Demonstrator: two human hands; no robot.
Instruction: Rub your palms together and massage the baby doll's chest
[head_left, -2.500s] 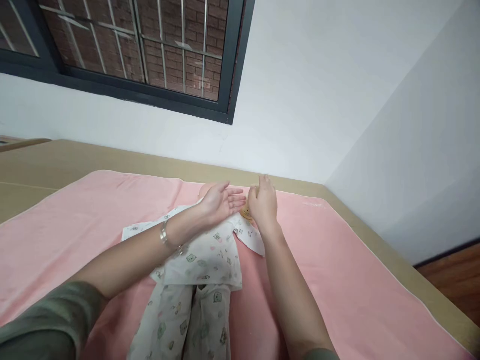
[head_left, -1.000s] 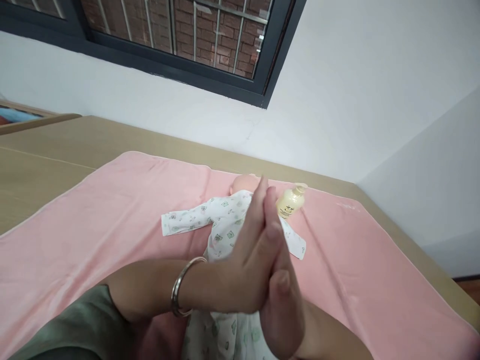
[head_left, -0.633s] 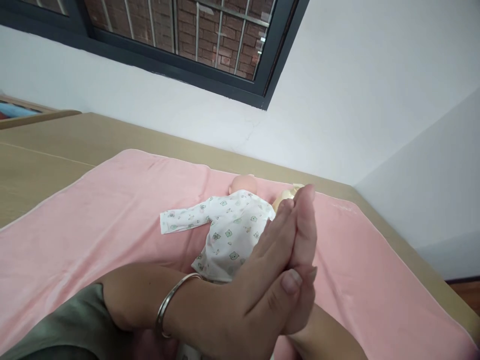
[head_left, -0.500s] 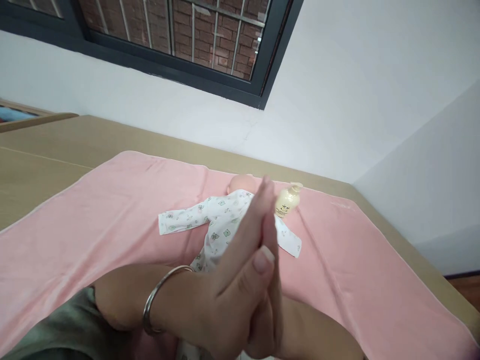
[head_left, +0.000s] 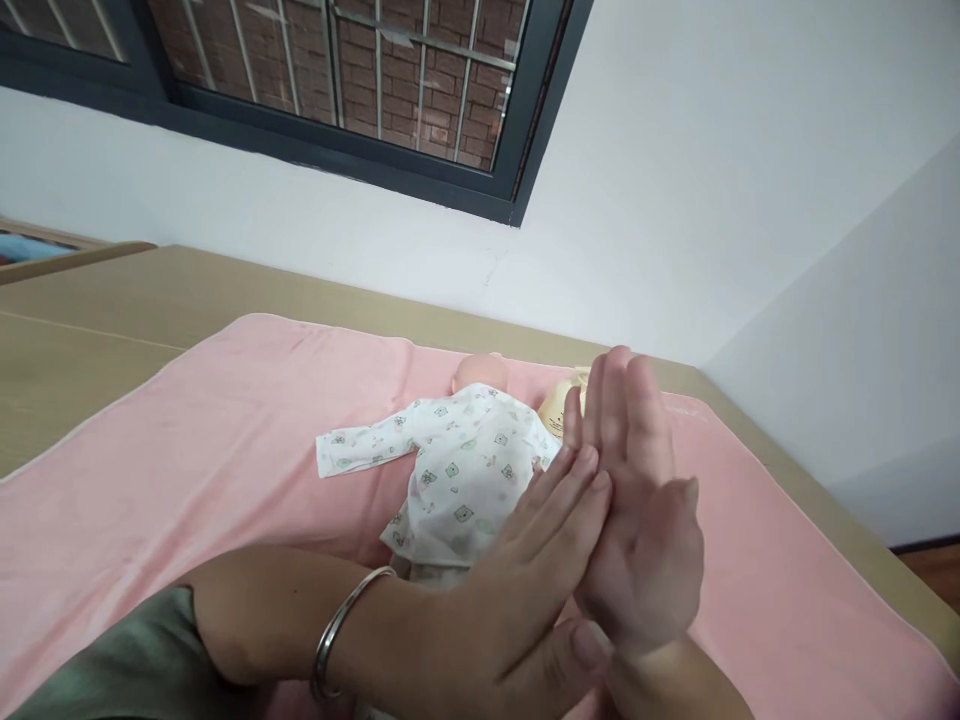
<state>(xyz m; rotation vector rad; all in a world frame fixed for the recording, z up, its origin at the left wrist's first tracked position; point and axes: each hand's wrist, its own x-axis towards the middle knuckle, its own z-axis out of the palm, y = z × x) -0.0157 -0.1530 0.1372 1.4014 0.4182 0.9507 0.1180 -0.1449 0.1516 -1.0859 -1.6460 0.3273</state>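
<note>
- While the two palms are pressed flat together low in the view, nothing is held in either: the left hand [head_left: 517, 590] is laid with fingers stretched against the palm of the right hand [head_left: 637, 520], whose fingers are spread and point up and away.
- A silver bangle [head_left: 341, 630] is worn on the left wrist, and a grey-green sleeve [head_left: 112, 670] is seen at the bottom left corner.
- Just behind the right fingertips a pale yellow bottle [head_left: 559, 405] is glimpsed, lying on the pink towel [head_left: 187, 450]; most of it is hidden by the hand, so its label cannot be read and its fill cannot be told.
- Beside the bottle a baby doll [head_left: 480, 372] is laid on its back, its bare head toward the wall.
- The doll is dressed in a white suit [head_left: 457, 480] printed with small green bear faces and hearts; one sleeve is stretched out flat to the left, and no lettering can be made out in the print.
- The towel is spread over a tan mattress [head_left: 90, 320] that runs up to the white wall.
- Above, a dark-framed window [head_left: 517, 130] is set in the wall, with metal bars and red brick seen through the glass.
</note>
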